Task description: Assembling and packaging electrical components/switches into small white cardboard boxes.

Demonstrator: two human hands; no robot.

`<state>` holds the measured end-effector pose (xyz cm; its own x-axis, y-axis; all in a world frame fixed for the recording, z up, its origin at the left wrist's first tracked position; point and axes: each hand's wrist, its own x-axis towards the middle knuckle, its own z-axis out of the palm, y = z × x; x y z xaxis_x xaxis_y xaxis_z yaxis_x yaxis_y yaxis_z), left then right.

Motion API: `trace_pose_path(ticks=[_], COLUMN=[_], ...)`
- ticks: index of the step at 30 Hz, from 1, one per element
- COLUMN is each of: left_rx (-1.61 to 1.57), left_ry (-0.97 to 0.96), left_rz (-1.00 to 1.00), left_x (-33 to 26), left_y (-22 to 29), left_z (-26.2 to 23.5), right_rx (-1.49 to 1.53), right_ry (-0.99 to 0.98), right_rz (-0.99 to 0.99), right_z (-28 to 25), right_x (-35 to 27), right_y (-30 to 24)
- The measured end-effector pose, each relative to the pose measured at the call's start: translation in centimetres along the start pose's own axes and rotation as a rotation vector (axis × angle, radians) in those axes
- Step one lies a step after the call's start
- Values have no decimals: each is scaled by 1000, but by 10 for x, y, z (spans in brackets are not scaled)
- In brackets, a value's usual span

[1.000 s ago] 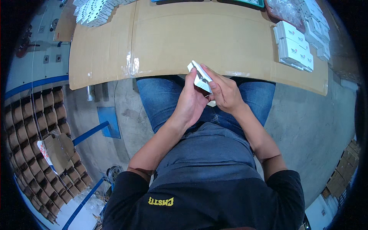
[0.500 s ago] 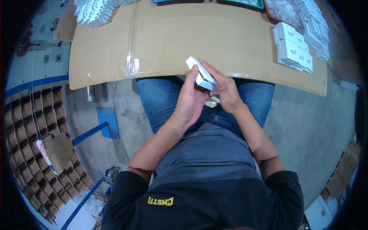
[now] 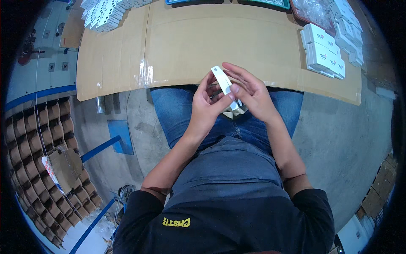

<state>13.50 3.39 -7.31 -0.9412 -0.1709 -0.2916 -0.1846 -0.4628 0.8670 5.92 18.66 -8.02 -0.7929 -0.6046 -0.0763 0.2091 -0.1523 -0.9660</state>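
A small flat white box is held between my two hands over my lap, just off the table's near edge. One narrow side faces up and bears a small dark printed square near its far end. My left hand grips the box from the left, thumb against its near end. From the other side my right hand holds it with the thumb on top, the other fingers curved beyond it. Below the hands a pale thing shows between my thighs; its kind is mostly hidden.
Brown cardboard covers the table. White boxes are stacked at right, beside a reddish tray of clear plastic. More white pieces are piled far left. Blue and green trays line the far edge. A cardboard divider grid stands left.
Both hands have turned the box, so a narrow side now faces up instead of its slotted or gaped side. My left thumb has slid toward the near end, and my right fingers have spread.
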Motion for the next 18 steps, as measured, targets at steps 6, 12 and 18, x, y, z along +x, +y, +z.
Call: trace_pose_path(ticks=[6, 12, 18], left_rx=[119, 195, 263], left_ry=[-38, -24, -28], left_rz=[118, 214, 247], left_x=[0, 0, -5], left_y=[-11, -13, -10], left_z=[-8, -5, -3], right_rx=[-22, -309, -383], right_ry=[-84, -67, -12], right_rz=[-59, -244, -343], right_z=[-1, 9, 13], right_x=[-1, -9, -12], right_y=[-1, 3, 4])
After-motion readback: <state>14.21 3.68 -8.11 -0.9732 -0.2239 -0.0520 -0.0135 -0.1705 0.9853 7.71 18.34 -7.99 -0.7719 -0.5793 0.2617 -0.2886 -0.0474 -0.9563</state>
